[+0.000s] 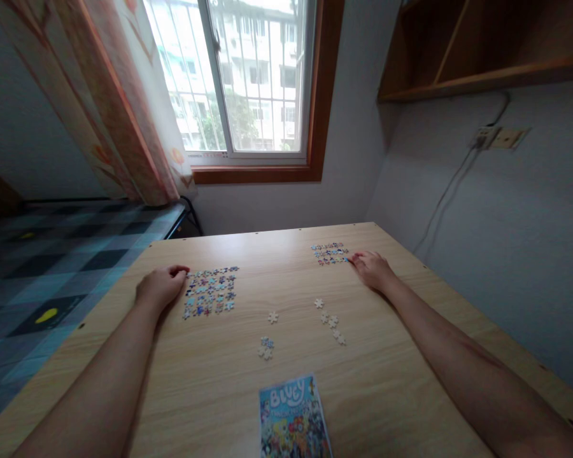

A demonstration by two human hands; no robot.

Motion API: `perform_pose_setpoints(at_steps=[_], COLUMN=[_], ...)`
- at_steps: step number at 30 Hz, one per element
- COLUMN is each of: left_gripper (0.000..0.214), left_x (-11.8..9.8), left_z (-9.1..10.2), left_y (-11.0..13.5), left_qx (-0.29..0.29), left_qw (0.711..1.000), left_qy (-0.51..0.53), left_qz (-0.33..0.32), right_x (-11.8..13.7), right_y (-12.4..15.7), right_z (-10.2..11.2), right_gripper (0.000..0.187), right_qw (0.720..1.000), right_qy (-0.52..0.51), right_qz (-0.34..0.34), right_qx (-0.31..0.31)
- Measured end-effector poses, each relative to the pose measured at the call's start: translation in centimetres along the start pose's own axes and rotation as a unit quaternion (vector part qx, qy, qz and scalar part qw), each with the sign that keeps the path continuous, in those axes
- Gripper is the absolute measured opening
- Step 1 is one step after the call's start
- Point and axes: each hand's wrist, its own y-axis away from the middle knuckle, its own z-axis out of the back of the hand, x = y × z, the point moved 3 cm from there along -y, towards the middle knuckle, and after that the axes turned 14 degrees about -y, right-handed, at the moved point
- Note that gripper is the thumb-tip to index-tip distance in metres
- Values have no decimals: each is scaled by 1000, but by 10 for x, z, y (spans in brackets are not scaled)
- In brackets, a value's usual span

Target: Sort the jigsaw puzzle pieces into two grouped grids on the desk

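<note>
My left hand (161, 285) rests at the left of the table, fingers closed in a pinch at a puzzle piece on the far left corner of a block of jigsaw pieces (211, 290). These pieces lie in several rows, printed sides up. On the far right, my right hand (372, 268) pinches a small bluish puzzle piece (346, 259) at the near right end of a smaller block of pieces (329, 252), set out in three rows. Both fingertips partly cover the pieces they touch.
Between my arms lie loose pale pieces (333, 319), a single pale piece (273, 317) and a small cluster with a printed piece (267, 342). A colourful puzzle box (293, 416) marked "Bluey" is at the table's (210, 381) near side. A bed (76, 254) stands left.
</note>
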Motion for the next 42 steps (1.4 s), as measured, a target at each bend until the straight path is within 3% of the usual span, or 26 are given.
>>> perform_pose_setpoints(at_steps=[8,22,28,31,34,39,42], left_gripper=[44,43,43,43,44,43,44], left_x=[1,0,0,0,0,0,-1], left_z=[-1,1,1,0,-1,-1,0], left_y=[-1,0,-1,-2,-3,-2,0], left_qx=[-5,-6,-9,-9,-6,-8,-2], left_qw=[1000,1000,1000,1000,1000,1000,1000], left_qy=[-1,-6,-5,-10,-9,2,3], left_qz=[-6,0,-5,-4,-3,2,3], right_x=[-1,6,14,38,85,182,217], right_y=[0,2,6,11,24,74,105], right_z=[-4,-5,4,12,18,12,5], right_gripper=[50,44,41,40,37,34,39], right_qw=[999,999,998,993,979,927,891], right_qy=[-17,4,-6,-8,-33,-65,-84], right_qz=[43,32,51,110,202,346,387], right_qx=[-22,-24,-36,-40,-12,132,221])
